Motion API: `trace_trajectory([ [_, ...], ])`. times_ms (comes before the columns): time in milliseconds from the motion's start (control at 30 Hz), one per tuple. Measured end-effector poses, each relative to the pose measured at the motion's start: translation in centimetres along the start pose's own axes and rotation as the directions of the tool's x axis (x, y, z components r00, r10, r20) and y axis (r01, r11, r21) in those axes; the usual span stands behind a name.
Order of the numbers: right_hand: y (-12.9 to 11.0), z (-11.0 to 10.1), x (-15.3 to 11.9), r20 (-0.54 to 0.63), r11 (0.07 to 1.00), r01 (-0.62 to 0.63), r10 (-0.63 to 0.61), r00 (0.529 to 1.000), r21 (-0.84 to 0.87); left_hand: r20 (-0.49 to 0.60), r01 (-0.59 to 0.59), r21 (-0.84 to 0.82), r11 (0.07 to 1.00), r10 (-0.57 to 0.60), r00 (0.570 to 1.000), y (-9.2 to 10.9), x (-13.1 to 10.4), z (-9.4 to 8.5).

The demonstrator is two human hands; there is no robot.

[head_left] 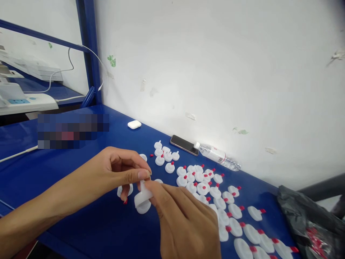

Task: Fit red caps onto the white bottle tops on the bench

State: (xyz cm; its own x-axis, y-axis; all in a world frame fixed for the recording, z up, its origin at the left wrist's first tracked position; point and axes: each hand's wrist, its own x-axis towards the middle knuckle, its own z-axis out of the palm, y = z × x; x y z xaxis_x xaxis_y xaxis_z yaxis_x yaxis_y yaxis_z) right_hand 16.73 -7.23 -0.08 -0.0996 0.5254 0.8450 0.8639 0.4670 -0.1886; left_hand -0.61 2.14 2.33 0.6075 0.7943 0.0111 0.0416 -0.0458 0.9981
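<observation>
Both hands meet over the blue table. My right hand (185,212) is closed around the edge of a white plastic spout cap (143,196), its thin spout pointing up. At the top of that spout, the thumb and forefinger of my left hand (126,171) are pinched together; whether a small red tip sits between them is hidden. Under my left fingers lies another white cap (129,190), with a red tip (125,202) beside a fingertip. Right of my hands, many white caps with red tips (235,211) lie spread out. Behind them are several white caps without red tips (157,144).
A loose red tip (151,155) lies near the caps. Along the wall are a white earbud case (134,125), a phone (184,145) and a plastic bottle (215,155). A black bag (299,208) with red tips stands at right. A blue post (90,50) rises at left.
</observation>
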Motion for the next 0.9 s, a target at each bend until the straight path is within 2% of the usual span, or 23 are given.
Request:
trace_trajectory([
  [233,-0.1,-0.1,0.0,-0.04,1.0,-0.019,0.019,0.999,-0.011,0.055,0.058,-0.121,0.991,-0.052,0.997,0.1,0.0,-0.3],
  [400,-0.2,-0.2,0.2,-0.064,0.998,-0.057,0.055,0.996,-0.025,0.029,0.056,-0.128,0.99,-0.053,0.998,0.7,-0.4,0.1],
  [567,-0.3,-0.4,0.4,-0.117,0.985,-0.103,0.088,0.989,-0.137,0.132,0.059,-0.101,0.993,-0.046,0.99,-0.1,-0.6,-0.2],
  [667,-0.4,-0.5,0.3,-0.117,0.988,-0.099,0.085,0.989,-0.115,0.103,0.076,-0.073,0.994,-0.069,0.992,-0.3,-0.7,-0.1],
  [900,-0.6,-0.3,0.3,-0.133,0.988,-0.151,0.15,0.98,-0.004,0.059,0.018,-0.045,0.999,-0.015,0.998,-0.2,-1.0,-0.2],
])
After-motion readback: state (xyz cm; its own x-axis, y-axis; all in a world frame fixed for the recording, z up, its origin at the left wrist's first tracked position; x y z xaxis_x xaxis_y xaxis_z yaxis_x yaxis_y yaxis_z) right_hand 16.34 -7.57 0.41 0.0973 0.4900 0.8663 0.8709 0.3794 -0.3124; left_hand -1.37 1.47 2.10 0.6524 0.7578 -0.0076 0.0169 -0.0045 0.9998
